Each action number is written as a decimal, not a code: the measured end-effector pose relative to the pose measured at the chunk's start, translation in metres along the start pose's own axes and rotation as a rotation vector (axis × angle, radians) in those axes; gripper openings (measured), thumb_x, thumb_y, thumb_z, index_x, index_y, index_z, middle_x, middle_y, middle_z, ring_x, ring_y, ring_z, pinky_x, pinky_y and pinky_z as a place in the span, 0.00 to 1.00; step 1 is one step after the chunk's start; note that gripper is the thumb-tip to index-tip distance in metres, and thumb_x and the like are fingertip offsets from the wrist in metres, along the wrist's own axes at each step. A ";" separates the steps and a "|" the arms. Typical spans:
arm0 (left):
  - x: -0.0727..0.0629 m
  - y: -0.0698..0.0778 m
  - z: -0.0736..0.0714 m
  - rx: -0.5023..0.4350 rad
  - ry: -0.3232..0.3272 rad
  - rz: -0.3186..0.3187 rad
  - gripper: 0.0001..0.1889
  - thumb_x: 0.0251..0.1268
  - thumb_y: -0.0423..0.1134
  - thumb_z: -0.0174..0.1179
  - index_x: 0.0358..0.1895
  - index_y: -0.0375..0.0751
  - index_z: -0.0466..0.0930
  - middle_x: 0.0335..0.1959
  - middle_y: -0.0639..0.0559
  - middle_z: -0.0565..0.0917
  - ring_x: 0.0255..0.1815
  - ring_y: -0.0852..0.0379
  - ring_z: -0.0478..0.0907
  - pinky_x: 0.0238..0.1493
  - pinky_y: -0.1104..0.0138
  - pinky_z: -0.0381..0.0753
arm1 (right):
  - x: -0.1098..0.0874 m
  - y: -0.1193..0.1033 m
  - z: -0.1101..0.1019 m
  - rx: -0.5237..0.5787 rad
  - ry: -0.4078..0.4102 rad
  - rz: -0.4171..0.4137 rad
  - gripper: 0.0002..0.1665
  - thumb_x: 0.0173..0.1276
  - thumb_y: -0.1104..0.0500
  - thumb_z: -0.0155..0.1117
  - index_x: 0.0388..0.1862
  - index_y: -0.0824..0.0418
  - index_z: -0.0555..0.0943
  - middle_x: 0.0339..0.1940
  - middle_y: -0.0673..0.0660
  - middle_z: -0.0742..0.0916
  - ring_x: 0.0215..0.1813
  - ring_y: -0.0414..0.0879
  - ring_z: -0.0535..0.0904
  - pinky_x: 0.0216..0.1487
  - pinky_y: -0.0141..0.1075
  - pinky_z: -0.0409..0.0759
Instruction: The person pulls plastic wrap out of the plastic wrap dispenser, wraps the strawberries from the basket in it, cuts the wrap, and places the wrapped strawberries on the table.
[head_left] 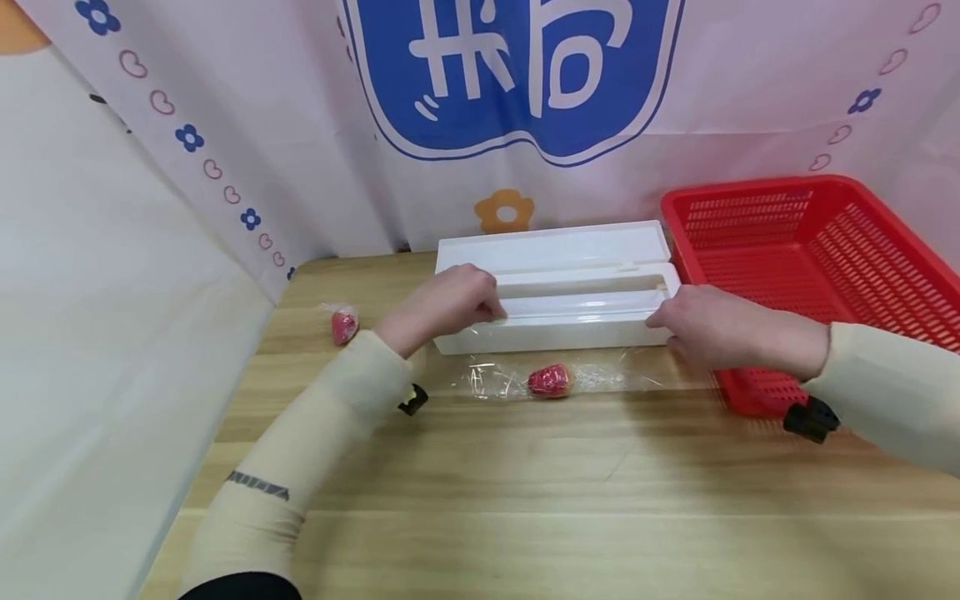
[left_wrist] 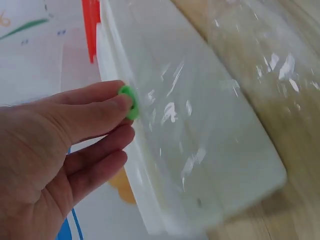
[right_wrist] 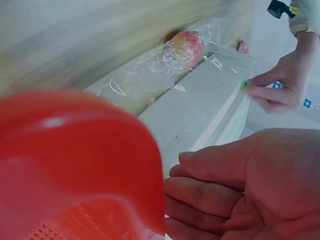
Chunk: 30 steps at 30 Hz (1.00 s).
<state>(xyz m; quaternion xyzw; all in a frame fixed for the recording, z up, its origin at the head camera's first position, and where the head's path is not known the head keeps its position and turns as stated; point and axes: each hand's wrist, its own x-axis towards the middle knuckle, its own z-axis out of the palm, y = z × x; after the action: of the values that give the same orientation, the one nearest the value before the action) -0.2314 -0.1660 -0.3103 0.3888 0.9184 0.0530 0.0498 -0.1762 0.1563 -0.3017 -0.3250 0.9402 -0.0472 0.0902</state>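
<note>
A white cling film dispenser [head_left: 555, 333] lies with its lid raised at the back and a roll of film inside. My left hand [head_left: 461, 304] pinches a small green slider [left_wrist: 129, 102] at the dispenser's long edge, thumb against fingers. At the other end, my right hand [head_left: 708, 325] holds the dispenser's corner; the basket rim partly hides those fingertips in the right wrist view. Clear film [head_left: 487, 379] spreads over the table in front of the dispenser. On or under that film sits a red and yellowish fruit [head_left: 550, 381]; which one I cannot tell.
A red plastic basket [head_left: 757, 250] stands at the right, close beside my right hand. Left of the dispenser lies another small red piece in clear film [head_left: 344, 326]. A printed cloth [head_left: 285, 125] hangs behind the wooden table [head_left: 525, 517].
</note>
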 end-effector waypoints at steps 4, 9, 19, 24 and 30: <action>-0.009 -0.011 0.000 -0.044 0.016 0.005 0.09 0.60 0.33 0.69 0.42 0.47 0.91 0.30 0.52 0.87 0.32 0.59 0.81 0.42 0.65 0.83 | -0.002 0.003 -0.002 0.008 0.000 0.001 0.26 0.48 0.62 0.81 0.50 0.58 0.86 0.45 0.58 0.89 0.38 0.46 0.83 0.42 0.45 0.88; -0.016 -0.020 0.003 -0.089 0.045 0.022 0.08 0.58 0.31 0.69 0.41 0.44 0.91 0.30 0.50 0.87 0.32 0.58 0.82 0.41 0.65 0.84 | -0.003 0.002 -0.002 0.004 0.014 -0.006 0.27 0.48 0.63 0.81 0.51 0.58 0.86 0.46 0.58 0.89 0.41 0.48 0.84 0.45 0.47 0.88; -0.044 -0.040 0.001 -0.114 0.074 -0.025 0.08 0.55 0.29 0.71 0.38 0.41 0.91 0.30 0.48 0.87 0.32 0.55 0.83 0.38 0.63 0.84 | -0.001 0.003 -0.002 0.003 -0.009 0.006 0.24 0.50 0.62 0.79 0.50 0.60 0.87 0.44 0.59 0.89 0.37 0.46 0.83 0.42 0.45 0.88; -0.062 -0.054 0.002 -0.131 0.094 -0.058 0.08 0.56 0.28 0.70 0.39 0.42 0.91 0.33 0.48 0.88 0.32 0.56 0.82 0.36 0.63 0.83 | 0.000 0.003 -0.004 0.007 -0.027 0.000 0.21 0.53 0.62 0.78 0.48 0.60 0.87 0.41 0.57 0.90 0.32 0.43 0.79 0.38 0.40 0.86; -0.068 -0.053 0.003 -0.110 0.097 -0.092 0.08 0.57 0.31 0.70 0.39 0.44 0.91 0.38 0.49 0.88 0.38 0.53 0.84 0.44 0.58 0.84 | 0.000 0.003 -0.005 0.016 -0.047 -0.012 0.24 0.53 0.62 0.78 0.51 0.60 0.86 0.44 0.59 0.90 0.36 0.44 0.82 0.42 0.43 0.88</action>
<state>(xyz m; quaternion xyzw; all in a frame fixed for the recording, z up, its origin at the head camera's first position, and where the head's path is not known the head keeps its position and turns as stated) -0.2217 -0.2514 -0.3170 0.3396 0.9325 0.1198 0.0288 -0.1785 0.1587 -0.2976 -0.3311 0.9354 -0.0476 0.1144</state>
